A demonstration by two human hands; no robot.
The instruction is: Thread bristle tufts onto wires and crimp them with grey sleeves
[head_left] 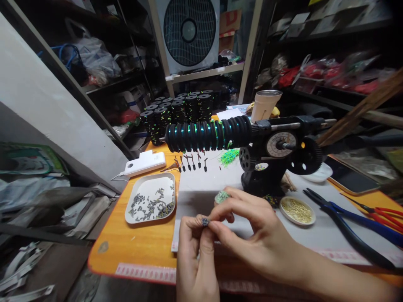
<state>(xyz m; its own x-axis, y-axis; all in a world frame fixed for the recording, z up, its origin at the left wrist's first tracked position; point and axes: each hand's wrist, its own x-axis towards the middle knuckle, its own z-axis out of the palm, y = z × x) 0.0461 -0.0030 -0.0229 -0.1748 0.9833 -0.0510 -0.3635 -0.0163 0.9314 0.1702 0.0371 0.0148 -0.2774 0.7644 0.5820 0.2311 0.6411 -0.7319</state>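
Note:
Between the thumb and forefinger of my left hand is a small cluster of dark grey bead-like pieces, ends facing up. My right hand meets it from the right, thumb and forefinger pinched together at the cluster's edge. What lies between those right fingertips is too small to make out. A green speckled wrap or wad shows at another right finger; I cannot tell which. Left of my hands, a white tray holds many loose dark grey pieces like those in the cluster.
Behind my hands stands a black winding device carrying a ribbed black roll. On the right lie a dish of gold bits, blue-handled pliers, red-handled pliers and a phone. A white power bank sits at left.

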